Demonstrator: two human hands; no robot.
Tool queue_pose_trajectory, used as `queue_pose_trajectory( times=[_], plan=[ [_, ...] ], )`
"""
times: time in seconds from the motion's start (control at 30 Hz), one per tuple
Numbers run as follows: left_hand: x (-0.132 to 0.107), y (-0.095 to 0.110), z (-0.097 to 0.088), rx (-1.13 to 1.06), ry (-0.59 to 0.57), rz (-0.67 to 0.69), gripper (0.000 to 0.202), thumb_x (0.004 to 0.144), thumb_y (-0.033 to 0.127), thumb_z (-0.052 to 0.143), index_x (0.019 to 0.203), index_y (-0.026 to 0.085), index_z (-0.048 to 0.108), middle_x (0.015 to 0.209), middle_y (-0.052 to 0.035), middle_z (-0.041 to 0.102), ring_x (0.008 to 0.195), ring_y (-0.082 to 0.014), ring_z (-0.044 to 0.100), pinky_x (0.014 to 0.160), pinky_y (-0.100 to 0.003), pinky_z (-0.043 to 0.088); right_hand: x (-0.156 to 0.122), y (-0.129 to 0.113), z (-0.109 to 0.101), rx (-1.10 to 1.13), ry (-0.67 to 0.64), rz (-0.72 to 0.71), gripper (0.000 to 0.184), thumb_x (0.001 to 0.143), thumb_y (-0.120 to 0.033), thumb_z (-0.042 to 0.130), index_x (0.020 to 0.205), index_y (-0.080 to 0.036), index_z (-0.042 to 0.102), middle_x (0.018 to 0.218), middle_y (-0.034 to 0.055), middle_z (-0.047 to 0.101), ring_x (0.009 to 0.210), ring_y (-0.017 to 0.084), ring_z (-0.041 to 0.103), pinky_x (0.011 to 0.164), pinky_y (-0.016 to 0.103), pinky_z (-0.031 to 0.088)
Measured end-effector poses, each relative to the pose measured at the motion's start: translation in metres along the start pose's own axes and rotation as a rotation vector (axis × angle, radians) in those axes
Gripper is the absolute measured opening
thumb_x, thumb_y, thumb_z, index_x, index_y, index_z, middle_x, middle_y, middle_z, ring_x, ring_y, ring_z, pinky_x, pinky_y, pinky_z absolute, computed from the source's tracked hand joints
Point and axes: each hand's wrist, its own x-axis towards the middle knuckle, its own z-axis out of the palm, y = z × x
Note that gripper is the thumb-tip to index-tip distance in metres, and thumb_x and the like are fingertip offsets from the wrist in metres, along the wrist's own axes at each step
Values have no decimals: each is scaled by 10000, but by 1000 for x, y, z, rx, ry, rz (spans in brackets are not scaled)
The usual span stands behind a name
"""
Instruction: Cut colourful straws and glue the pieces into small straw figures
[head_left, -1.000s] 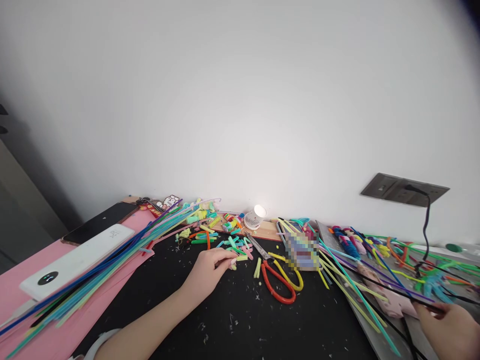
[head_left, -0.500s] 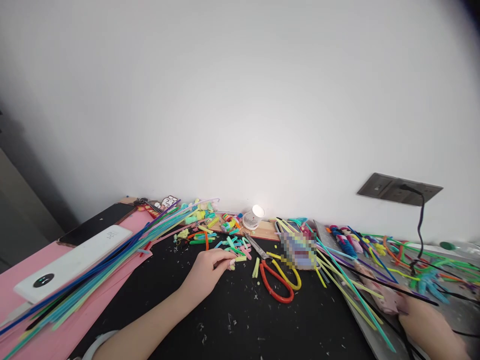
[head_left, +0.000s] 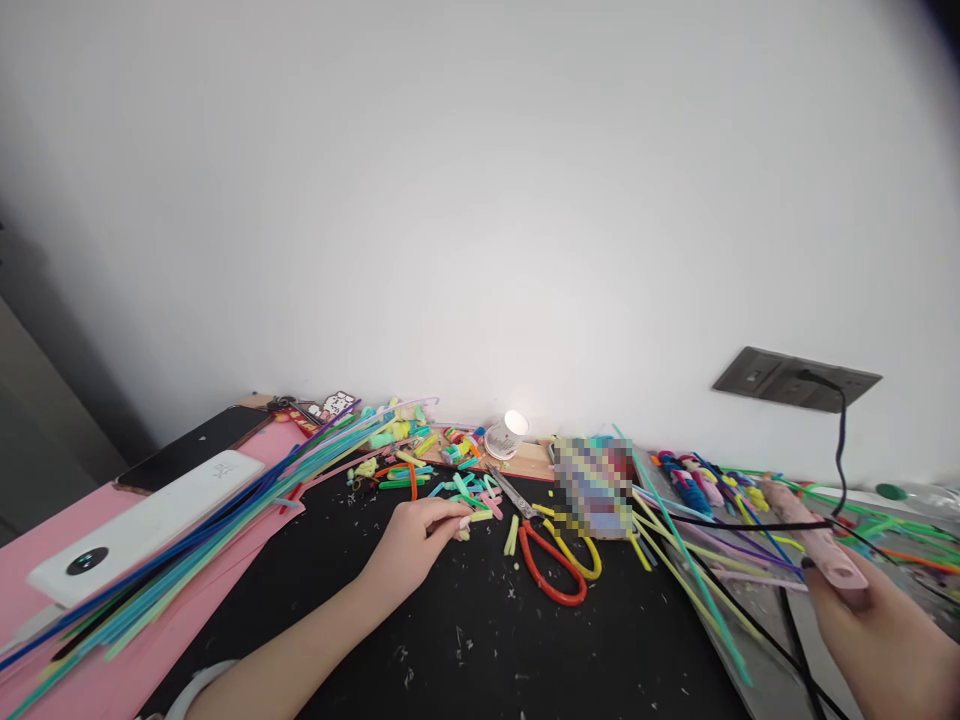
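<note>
My left hand rests on the black mat, its fingers curled and pinched on a short cut straw piece beside a heap of coloured straw pieces. My right hand is raised at the lower right, closed round a pink tool with a black cord running from it. Red and yellow handled scissors lie between the hands. Long coloured straws fan out under the pink tool.
A lit candle in a small cup stands by the wall. A bundle of long straws, a white power bank and a phone lie on the pink sheet at left. A wall socket has a plug in it.
My right hand has taken the pink tool from among the straws and lifted it up. The left hand has stayed in place.
</note>
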Motion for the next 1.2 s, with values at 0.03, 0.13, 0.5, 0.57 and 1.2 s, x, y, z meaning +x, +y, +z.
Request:
queue_pose_trajectory(
  times=[0.03, 0.13, 0.5, 0.57, 1.2],
  plan=[
    [0, 0, 0, -10, -4, -11, 210, 813, 247, 499, 867, 179, 690, 770, -29, 694, 689, -166, 643, 659, -228, 490, -3, -9, -7, 11, 2, 38, 570, 822, -462, 292, 1285, -174, 459, 914, 226, 656, 861, 370, 615, 631, 394, 451],
    [0, 2, 0, -18, -20, -31, 197, 806, 251, 500, 820, 173, 680, 741, -25, 683, 661, -162, 635, 650, -231, 488, -8, -32, -20, 143, -61, 26, 517, 775, -437, 416, 1229, -208, 510, 893, 173, 683, 887, 330, 628, 658, 348, 463],
    [0, -2, 0, 110, -67, -49, 204, 796, 267, 484, 685, 159, 617, 596, 3, 591, 544, -133, 520, 517, -210, 376, -28, -123, -25, 870, -458, -573, 378, 751, -321, 565, 1092, -178, 640, 1167, 42, 617, 1102, 283, 543, 906, 321, 457],
    [1, -4, 0, 154, -79, -27, 217, 804, 253, 466, 694, 164, 631, 601, 4, 595, 547, -134, 518, 525, -212, 367, -33, -139, -27, 875, -477, -593, 354, 764, -293, 554, 1081, -163, 643, 1113, 62, 648, 1022, 279, 594, 839, 321, 493],
    [-2, 0, 3, 41, -164, 72, 170, 844, 167, 434, 749, 172, 576, 677, 15, 605, 601, -116, 561, 594, -192, 411, -89, -201, 37, 1111, -439, -617, 218, 766, -202, 548, 954, -180, 658, 869, 51, 684, 749, 207, 635, 651, 262, 497]
  ],
)
